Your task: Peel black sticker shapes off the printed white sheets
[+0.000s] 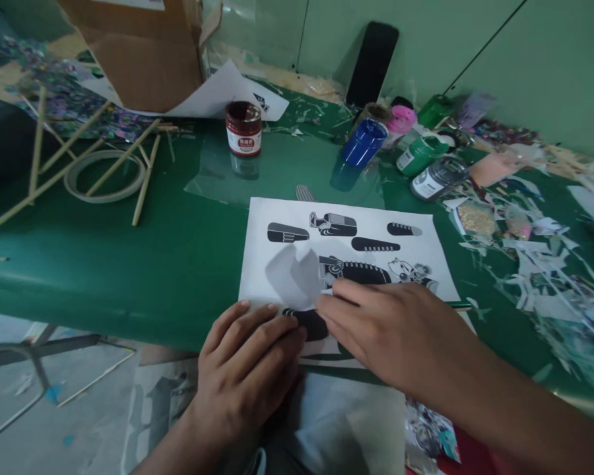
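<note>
A white printed sheet (290,210) with black-and-white drawn shapes lies near the table's front edge. My left hand (255,356) rests on its lower left edge, fingers stretched out, fingertips beside a black printed shape. My right hand (376,316) is over the middle of the sheet with thumb and forefinger pinched together. At those fingertips a small curled white paper flap (294,274) stands up from the sheet and casts a shadow. Whether the flap is part of the sheet or a separate piece, I cannot tell. The right hand covers part of the printed shapes.
On the green table (188,264) stand a dark red paint jar (243,132), a blue jar (365,142) and several other jars. A tape roll (69,181), thin sticks (146,181) and a cardboard box (143,53) are left; a phone (372,64) leans behind; paper scraps (554,270) cover the right.
</note>
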{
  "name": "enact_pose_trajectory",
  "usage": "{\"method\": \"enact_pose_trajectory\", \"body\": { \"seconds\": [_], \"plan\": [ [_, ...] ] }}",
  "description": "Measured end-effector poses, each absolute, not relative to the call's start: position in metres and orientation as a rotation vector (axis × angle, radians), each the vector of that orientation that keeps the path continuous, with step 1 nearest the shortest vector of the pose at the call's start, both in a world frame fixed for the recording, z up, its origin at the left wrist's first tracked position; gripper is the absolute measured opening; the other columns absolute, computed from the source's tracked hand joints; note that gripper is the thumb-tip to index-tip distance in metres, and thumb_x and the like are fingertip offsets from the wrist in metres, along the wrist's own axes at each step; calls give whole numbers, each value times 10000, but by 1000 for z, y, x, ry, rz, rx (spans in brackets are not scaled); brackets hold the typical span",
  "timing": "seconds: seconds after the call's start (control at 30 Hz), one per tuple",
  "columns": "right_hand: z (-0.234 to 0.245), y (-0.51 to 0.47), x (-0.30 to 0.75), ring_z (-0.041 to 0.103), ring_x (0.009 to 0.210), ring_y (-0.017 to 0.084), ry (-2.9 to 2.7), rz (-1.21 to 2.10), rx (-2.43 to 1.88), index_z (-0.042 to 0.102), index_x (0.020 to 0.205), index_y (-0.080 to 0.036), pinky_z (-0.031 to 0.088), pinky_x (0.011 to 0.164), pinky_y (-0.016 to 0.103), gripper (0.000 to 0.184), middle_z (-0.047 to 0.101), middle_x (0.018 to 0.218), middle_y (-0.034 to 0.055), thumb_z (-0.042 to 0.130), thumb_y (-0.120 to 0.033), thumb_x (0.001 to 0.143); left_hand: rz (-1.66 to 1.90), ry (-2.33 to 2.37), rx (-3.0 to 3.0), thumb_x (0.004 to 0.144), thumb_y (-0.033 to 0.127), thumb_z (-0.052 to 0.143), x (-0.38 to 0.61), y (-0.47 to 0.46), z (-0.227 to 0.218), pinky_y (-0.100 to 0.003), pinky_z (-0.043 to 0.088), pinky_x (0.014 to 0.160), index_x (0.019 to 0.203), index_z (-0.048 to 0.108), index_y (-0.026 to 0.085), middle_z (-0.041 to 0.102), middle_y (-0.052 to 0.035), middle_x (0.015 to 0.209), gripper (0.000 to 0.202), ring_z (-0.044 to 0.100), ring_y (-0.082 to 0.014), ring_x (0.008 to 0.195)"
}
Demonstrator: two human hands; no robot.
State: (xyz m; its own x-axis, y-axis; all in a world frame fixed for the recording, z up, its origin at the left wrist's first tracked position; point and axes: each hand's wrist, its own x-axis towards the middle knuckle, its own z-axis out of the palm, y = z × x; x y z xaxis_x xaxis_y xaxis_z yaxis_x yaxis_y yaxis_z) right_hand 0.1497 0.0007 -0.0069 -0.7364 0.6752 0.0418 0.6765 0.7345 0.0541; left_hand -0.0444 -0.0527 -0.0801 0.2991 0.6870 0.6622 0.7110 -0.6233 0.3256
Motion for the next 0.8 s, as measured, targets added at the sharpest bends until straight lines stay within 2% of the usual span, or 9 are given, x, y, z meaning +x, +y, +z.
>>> {"method": "enact_pose_trajectory", "body": {
  "seconds": [0.17,0.47,0.8],
  "plan": [
    [-13,-2,149,401,488,76,-2738,-66,-1199,621,886,-206,190,475,283,195,585,734,-16,432,-228,931,-1215,-1481,-2520,819,105,586,-34,-60,-72,-391,409,1008,1012,664,194,719,-20,1036,226,625,-199,1028],
    [-17,-1,143,407,504,79,-2781,-22,-1213,620,838,-212,182,483,276,205,561,710,-20,436,-228,928,-1260,-1356,-2594,829,89,563,-39,-61,-80,-384,381,1049,1018,661,164,703,-35,1108,226,595,-198,1119],
    [-17,8,144,381,494,76,-2828,-18,-1130,636,859,-212,173,482,276,246,565,717,-12,408,-246,944,-1259,-1340,-2576,840,102,553,-40,-60,-80,-375,395,1035,1025,669,176,706,-26,1105,231,605,-191,1107]
  ]
}}
